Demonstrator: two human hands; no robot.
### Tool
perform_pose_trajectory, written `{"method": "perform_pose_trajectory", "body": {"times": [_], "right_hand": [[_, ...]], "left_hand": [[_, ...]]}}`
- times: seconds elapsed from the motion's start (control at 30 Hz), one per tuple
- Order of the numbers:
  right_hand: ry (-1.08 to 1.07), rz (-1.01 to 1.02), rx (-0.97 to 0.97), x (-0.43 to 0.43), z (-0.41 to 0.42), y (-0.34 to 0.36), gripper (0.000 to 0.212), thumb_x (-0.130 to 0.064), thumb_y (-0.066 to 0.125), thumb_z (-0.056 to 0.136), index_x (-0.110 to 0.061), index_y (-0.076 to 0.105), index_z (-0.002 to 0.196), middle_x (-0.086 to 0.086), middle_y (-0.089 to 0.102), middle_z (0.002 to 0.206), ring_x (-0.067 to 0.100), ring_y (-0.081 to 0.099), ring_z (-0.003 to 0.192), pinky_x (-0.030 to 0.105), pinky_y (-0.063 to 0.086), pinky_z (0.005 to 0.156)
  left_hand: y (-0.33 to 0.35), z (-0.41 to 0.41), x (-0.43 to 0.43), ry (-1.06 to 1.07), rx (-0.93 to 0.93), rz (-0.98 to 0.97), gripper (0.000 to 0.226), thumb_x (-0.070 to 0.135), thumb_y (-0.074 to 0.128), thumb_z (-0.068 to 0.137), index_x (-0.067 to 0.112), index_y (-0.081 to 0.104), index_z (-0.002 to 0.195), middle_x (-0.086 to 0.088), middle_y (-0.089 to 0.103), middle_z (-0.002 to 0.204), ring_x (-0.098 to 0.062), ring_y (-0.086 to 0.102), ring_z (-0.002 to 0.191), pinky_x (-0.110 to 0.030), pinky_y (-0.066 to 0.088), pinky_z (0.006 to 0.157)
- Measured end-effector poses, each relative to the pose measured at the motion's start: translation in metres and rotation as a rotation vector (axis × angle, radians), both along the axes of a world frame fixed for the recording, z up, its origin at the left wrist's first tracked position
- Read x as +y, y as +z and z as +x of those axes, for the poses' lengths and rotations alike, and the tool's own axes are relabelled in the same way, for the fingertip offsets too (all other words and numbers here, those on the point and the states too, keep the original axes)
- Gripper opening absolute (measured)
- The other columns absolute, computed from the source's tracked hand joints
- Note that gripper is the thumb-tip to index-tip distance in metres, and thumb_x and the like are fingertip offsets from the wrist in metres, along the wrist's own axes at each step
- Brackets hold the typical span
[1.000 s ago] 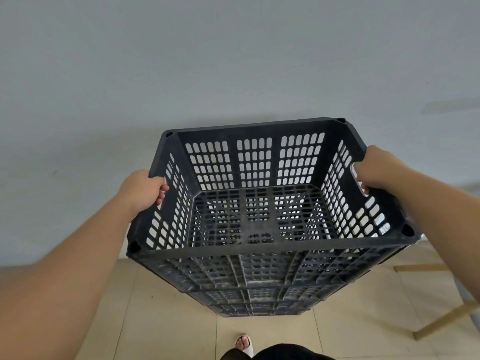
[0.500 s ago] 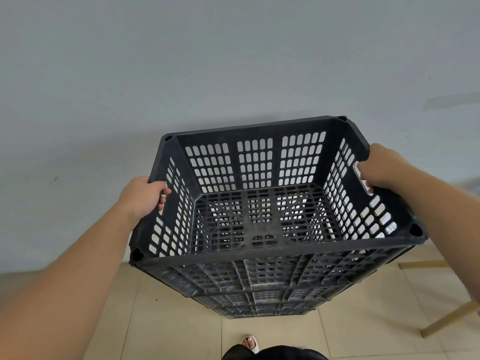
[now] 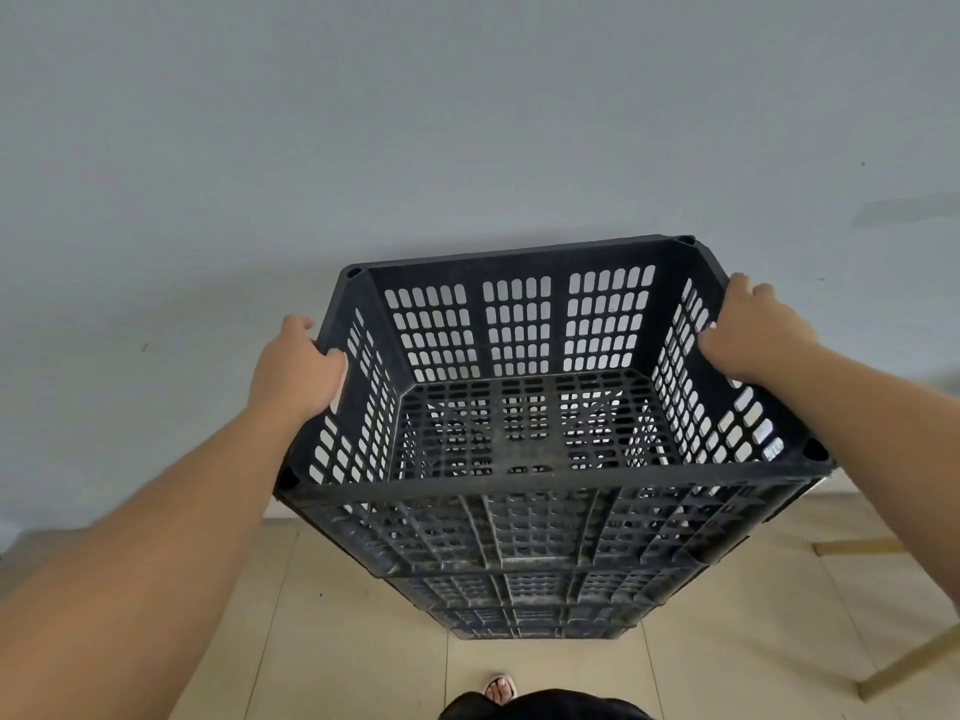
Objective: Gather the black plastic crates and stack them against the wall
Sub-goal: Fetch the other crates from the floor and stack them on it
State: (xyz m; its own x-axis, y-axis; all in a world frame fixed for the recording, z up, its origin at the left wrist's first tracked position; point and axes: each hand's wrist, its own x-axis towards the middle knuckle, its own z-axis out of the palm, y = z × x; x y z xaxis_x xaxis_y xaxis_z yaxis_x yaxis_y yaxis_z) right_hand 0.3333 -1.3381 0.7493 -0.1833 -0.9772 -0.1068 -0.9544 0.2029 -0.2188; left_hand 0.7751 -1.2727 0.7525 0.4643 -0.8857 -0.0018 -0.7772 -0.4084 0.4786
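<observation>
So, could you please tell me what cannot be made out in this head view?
All in the head view:
- Crate count: the top crate covers the lower crates.
- Gap to the wall: hidden behind that crate.
- Wooden frame: cut off by the right edge.
- Foot: mostly hidden by dark clothing.

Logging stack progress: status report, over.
Left grip, right grip: both holding black slotted plastic crate by its side walls. Crate atop stack of matching crates, at grey wall. Nothing blocking.
</observation>
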Motion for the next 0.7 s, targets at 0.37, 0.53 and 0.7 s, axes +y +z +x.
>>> {"method": "perform_pose_trajectory", "body": {"times": [0.37,0.53,0.7], "right_hand": [[0.169,0.058,-0.071,0.060,-0.018,0.006,0.085,-0.027,0.056,0.100,-0.008,0.004,0.164,0.014,0.016,0.169,0.043,0.032,0.147,0.054,0.036,0.115],[0.150,0.066,-0.093,0.093,-0.022,0.015,0.074,-0.030,0.052,0.102,-0.009,0.015,0.162,0.015,0.023,0.166,0.044,0.037,0.143,0.052,0.038,0.112],[0.095,0.028,-0.067,0.133,-0.021,0.040,0.065,-0.034,0.048,0.104,-0.010,0.024,0.160,0.010,0.027,0.166,0.040,0.037,0.144,0.048,0.037,0.113]], "left_hand": [[0.011,-0.047,0.045,-0.089,-0.286,0.182,0.078,0.040,0.064,0.092,0.013,0.033,0.158,-0.013,0.031,0.162,-0.038,0.032,0.146,-0.055,0.033,0.114],[0.024,-0.099,0.057,-0.239,-0.245,0.153,0.062,0.040,0.058,0.095,0.022,0.044,0.153,-0.010,0.041,0.159,-0.034,0.044,0.140,-0.054,0.037,0.110],[0.029,-0.138,0.061,-0.474,-0.171,0.118,0.059,0.044,0.050,0.101,0.019,0.043,0.154,-0.008,0.034,0.163,-0.032,0.053,0.133,-0.052,0.044,0.109]]}}
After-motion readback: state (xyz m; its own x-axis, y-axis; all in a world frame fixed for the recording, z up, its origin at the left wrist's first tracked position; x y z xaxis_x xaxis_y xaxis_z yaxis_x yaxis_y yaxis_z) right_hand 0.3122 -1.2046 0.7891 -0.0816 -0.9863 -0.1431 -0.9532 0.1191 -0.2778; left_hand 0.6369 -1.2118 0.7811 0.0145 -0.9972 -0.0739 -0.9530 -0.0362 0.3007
